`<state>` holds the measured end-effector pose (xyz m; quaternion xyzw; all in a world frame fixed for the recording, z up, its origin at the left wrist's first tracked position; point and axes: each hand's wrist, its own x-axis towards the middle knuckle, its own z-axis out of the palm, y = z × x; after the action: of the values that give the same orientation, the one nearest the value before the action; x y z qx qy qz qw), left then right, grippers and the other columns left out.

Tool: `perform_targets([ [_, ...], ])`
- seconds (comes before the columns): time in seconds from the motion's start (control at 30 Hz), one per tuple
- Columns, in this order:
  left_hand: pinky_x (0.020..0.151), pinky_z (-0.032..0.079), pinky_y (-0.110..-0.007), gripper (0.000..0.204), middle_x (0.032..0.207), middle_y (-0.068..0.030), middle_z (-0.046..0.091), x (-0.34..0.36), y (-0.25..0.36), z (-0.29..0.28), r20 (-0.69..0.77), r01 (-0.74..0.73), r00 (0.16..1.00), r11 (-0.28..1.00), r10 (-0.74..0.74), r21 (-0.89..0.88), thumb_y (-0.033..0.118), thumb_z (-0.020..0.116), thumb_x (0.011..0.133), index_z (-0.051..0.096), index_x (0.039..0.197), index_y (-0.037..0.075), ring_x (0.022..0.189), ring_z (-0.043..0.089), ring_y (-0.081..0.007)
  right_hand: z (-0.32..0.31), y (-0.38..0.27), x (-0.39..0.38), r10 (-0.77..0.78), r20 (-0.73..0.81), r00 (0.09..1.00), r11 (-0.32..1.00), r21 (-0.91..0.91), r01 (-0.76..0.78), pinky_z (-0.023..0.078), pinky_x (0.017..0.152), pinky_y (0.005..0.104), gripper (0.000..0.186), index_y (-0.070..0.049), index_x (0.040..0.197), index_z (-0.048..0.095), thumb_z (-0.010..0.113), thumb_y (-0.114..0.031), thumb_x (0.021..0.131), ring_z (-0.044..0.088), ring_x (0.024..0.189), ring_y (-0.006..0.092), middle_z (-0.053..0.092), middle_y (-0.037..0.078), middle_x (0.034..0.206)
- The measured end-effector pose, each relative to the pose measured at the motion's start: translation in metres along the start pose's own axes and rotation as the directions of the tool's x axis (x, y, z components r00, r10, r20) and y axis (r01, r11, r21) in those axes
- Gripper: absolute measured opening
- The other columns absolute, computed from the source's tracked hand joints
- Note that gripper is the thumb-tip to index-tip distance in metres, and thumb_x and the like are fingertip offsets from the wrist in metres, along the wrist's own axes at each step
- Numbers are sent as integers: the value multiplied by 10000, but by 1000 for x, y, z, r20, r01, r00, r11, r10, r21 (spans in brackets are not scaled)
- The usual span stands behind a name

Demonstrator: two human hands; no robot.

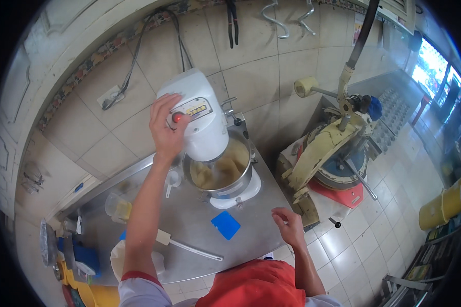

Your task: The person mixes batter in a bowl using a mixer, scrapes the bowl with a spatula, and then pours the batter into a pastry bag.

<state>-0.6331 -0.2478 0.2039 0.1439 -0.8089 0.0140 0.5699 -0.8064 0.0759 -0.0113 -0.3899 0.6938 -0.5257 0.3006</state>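
A white stand mixer stands on the steel table, its steel bowl holding pale brown batter. My left hand rests on the mixer head with fingers extended, its thumb by a lit red button. My right hand hangs near the table's right edge, loosely curled with nothing in it. Between that hand and the mixer lies a blue scraper. A small white scoop, a jug of yellow liquid and a long-handled spatula lie around my left arm.
A heavy cream-painted machine stands at the right, by a ridged metal tray. Yellow buckets and a dark rack are at the far right. Cables hang on the tiled wall; pans and tools crowd the table's left end.
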Motion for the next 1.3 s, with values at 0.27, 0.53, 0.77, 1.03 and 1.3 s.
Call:
perform_targets([
  [0.27,1061,414,-415,281,1154,-133,676,-4,-5,9,-126,123,983,991,-130,-61,53,710,818,677,1094,7,1182,578,-307,22,-50,61,-384,-40,923,921,51,386,542,754,354,222,-37,1087,696,672,-78,870,666,863,301,687,147,1003],
  [0.53,1061,410,-405,262,1144,-136,673,-5,-4,9,-180,155,969,983,-172,-101,24,690,817,660,1076,-3,1181,578,-304,49,-60,102,-488,-79,869,846,204,493,537,757,369,180,-21,1045,695,679,-80,876,670,879,301,688,147,999],
  [0.77,1063,405,-415,290,1175,-148,648,-8,-11,11,-152,102,982,993,-111,-64,25,697,804,644,1087,-9,1181,569,-308,74,-50,130,-619,-185,763,774,22,633,487,958,417,205,-19,1065,680,678,-85,870,599,1129,355,650,153,1165],
  [1.03,1083,377,-409,333,1202,-154,615,-11,-17,16,-185,128,968,970,-167,-206,18,693,801,621,1123,-19,1219,534,-303,116,-1,139,-729,-136,671,684,-116,720,433,1060,474,240,-68,1076,686,712,-126,844,482,1296,401,603,119,1274],
  [1.3,1089,368,-413,334,1223,-164,604,-13,-18,16,-194,147,963,969,-186,-198,66,700,808,619,1119,-23,1226,529,-302,80,-22,155,-633,-195,749,741,129,659,498,928,405,158,-35,1011,696,677,-64,857,640,1079,328,706,125,1013],
])
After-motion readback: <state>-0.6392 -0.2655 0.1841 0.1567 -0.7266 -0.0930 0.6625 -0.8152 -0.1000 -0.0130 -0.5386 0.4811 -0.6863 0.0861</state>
